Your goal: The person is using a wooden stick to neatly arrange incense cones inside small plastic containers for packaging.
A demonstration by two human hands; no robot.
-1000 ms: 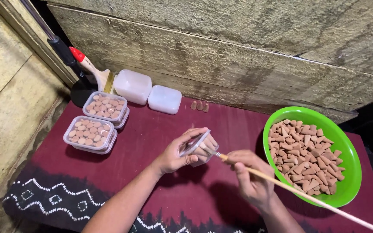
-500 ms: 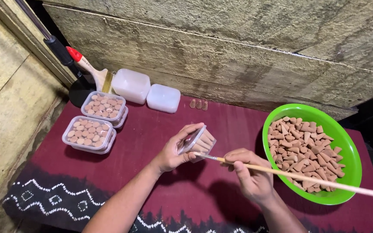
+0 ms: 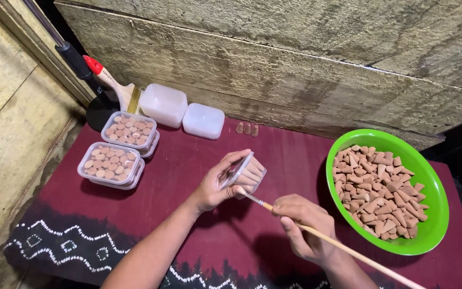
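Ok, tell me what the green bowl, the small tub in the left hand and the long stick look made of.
Bowl: likely plastic, glossy bright green with a smooth moulded rim.
Tub: thin clear plastic, since the brown cones show through its wall; the left hand holds it tilted.
Stick: pale wood or bamboo, matt, with a thin metal-looking tip; held by the right hand.

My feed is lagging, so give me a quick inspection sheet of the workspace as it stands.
Surface: maroon cloth with a dark patterned hem.
Job's things: small clear box, tilted, part filled with cones; long stick, tip at the box; green bowl of cones.
Clutter: two filled boxes, two white tubs, three loose cones, brush.
Grippers: left hand holds the box; right hand holds the stick.
Cables: nothing seen.
Surroundings: rough board wall behind and to the left.
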